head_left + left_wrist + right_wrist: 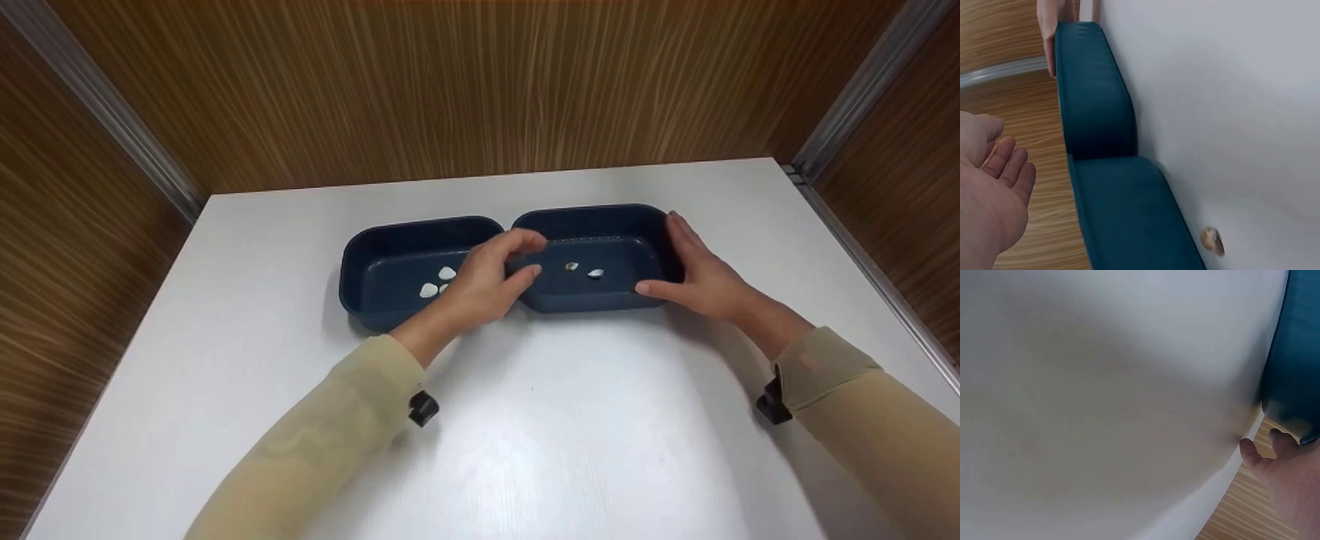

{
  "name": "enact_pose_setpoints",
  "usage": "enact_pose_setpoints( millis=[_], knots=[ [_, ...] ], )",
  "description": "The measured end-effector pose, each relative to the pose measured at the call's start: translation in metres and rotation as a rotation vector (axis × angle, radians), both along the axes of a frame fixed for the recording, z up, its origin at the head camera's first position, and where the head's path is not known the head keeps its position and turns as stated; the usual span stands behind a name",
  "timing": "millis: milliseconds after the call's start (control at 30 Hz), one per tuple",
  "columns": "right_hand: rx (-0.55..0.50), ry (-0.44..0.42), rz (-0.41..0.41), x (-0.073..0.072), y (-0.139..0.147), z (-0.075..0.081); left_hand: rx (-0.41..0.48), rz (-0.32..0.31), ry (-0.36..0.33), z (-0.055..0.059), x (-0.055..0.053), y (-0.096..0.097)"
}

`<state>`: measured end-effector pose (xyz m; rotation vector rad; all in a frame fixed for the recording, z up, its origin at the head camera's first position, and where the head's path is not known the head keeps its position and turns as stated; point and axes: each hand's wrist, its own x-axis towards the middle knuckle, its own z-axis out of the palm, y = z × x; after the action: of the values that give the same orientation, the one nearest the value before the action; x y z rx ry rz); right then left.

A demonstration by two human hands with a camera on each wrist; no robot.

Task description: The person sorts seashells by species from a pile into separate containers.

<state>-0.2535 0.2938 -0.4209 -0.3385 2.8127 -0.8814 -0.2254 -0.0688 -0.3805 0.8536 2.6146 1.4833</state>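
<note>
Two dark blue trays stand side by side on the white table: a left tray (360, 300) and a right tray (592, 301). Several white shells (428, 290) lie in the left one, partly hidden by my left hand (491, 281). That hand hovers over where the trays meet, thumb and fingers apart, nothing between them. Two small shells (595, 274) lie on the right tray's floor. At that tray's right end is my right hand (705, 277), fingers extended along the outer side, thumb reaching to the front rim.
A small brownish shell (1212, 241) lies on the table in front of the left tray in the left wrist view; my left arm hides that spot in the head view. Wood-grain panels (480, 90) stand behind the table (540, 435) and at both sides.
</note>
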Motion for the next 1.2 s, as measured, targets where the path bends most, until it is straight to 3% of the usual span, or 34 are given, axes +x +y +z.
enact_pose_setpoints(
  millis=[200,433,733,1000,1200],
  knots=[
    [0.001,0.001,0.005,-0.002,-0.001,0.001,0.037,0.003,0.069,0.000,0.019,-0.033],
    [0.003,0.002,0.005,-0.002,0.000,0.002,0.043,0.011,0.085,-0.009,0.042,-0.068],
    [-0.001,0.003,0.011,-0.001,0.001,-0.001,-0.007,0.023,0.015,-0.030,0.066,-0.102],
    [0.006,-0.013,-0.002,-0.001,0.002,0.000,-0.068,0.029,-0.115,-0.048,0.074,-0.117],
    [0.004,-0.015,-0.004,0.000,0.003,0.001,-0.135,0.045,-0.153,-0.057,0.075,-0.121]
  ],
)
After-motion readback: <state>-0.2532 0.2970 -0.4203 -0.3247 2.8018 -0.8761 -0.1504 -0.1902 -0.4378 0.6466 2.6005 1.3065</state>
